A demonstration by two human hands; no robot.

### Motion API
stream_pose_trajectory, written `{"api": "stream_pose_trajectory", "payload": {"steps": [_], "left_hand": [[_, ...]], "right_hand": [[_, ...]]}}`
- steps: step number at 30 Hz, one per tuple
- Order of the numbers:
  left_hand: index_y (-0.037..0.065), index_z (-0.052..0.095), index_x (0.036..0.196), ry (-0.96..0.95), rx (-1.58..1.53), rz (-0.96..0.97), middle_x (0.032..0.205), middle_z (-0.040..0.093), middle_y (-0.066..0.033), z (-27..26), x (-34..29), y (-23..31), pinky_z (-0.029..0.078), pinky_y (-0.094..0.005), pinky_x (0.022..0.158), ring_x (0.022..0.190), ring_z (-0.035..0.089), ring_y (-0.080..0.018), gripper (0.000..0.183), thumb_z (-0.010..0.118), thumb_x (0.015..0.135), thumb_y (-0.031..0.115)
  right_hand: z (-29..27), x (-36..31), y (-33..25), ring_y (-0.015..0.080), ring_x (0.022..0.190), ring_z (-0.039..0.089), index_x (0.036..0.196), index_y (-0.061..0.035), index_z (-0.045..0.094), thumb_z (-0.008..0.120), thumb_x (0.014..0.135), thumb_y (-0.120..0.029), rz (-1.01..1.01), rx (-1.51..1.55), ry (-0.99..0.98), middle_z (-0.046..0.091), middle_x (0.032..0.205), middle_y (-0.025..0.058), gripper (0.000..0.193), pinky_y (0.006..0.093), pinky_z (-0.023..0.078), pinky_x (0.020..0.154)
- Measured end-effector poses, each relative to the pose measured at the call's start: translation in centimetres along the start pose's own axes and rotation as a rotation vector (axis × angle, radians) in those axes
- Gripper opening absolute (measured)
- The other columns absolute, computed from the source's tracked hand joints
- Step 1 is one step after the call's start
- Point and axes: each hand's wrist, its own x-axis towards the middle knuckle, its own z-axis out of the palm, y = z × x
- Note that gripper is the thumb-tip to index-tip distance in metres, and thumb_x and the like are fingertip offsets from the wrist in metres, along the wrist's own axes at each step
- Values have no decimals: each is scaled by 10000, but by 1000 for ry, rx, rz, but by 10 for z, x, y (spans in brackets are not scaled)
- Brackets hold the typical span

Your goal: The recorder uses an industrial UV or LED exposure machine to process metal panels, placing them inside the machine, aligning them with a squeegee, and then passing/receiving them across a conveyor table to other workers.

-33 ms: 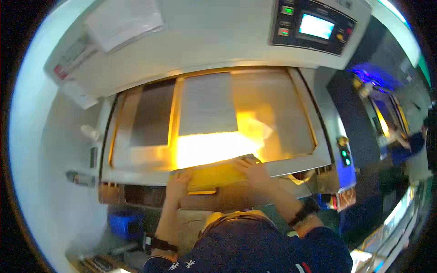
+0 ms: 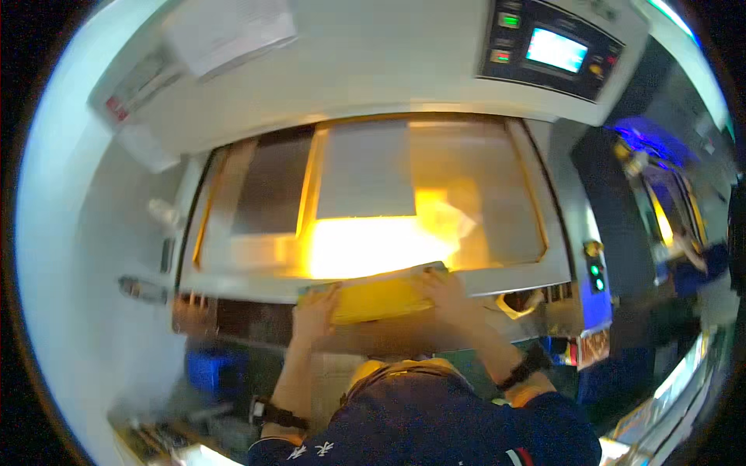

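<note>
A flat yellow panel [image 2: 378, 299] with a darker greenish far edge is held between my two hands at the front rim of a lit machine bed. It tilts, its right end a little farther from me. My left hand [image 2: 315, 312] grips its left end. At the opposite end my right hand [image 2: 443, 293] has hold of it; motion blurs the fingers of both. Just beyond the panel, a bright white glowing area [image 2: 373, 242] meets a grey rectangular sheet [image 2: 367, 171] lying on the bed. A darker sheet [image 2: 272, 185] lies to its left.
A pale frame [image 2: 513, 280] borders the bed. Behind it rises a machine housing with a control panel [image 2: 550, 50] and lit screen. Green lights [image 2: 596, 277] glow at the right. Brown slotted racks [image 2: 194, 312] line the front edge. Another person [image 2: 695, 268] works far right.
The machine sits slightly farther right in the picture. The yellow panel and both hands have also shifted slightly right. A thin yellow strip below the panel no longer shows.
</note>
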Motion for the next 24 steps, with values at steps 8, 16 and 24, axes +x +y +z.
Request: {"api": "stream_pose_trajectory", "payload": {"steps": [8, 16, 24], "left_hand": [[256, 170, 1565, -84, -243, -369, 1645, 89, -57, 107, -144, 75, 258, -656, 1107, 1476, 182, -383, 945, 710, 794, 341], [81, 339, 1504, -340, -763, -529, 1558, 324, -173, 200, -276, -3, 309, -449, 1147, 1423, 332, -338, 804, 676, 825, 347], [15, 394, 1466, -469, -947, -596, 1493, 430, -191, 265, -312, -86, 339, -364, 1123, 1385, 415, -297, 722, 657, 873, 333]], "right_hand": [[78, -86, 45, 325, 1300, 506, 1300, -189, 608, 623, 812, -17, -102, -7, 109, 562, 1387, 11, 518, 424, 508, 976], [215, -98, 84, 258, 1382, 414, 1396, -234, 514, 522, 837, 79, 193, -126, -113, 443, 1500, -38, 641, 375, 485, 1013], [226, -35, 5, 352, 1417, 310, 1445, -155, 425, 677, 812, -233, 623, 19, -267, 336, 1550, 87, 686, 517, 309, 1128]]}}
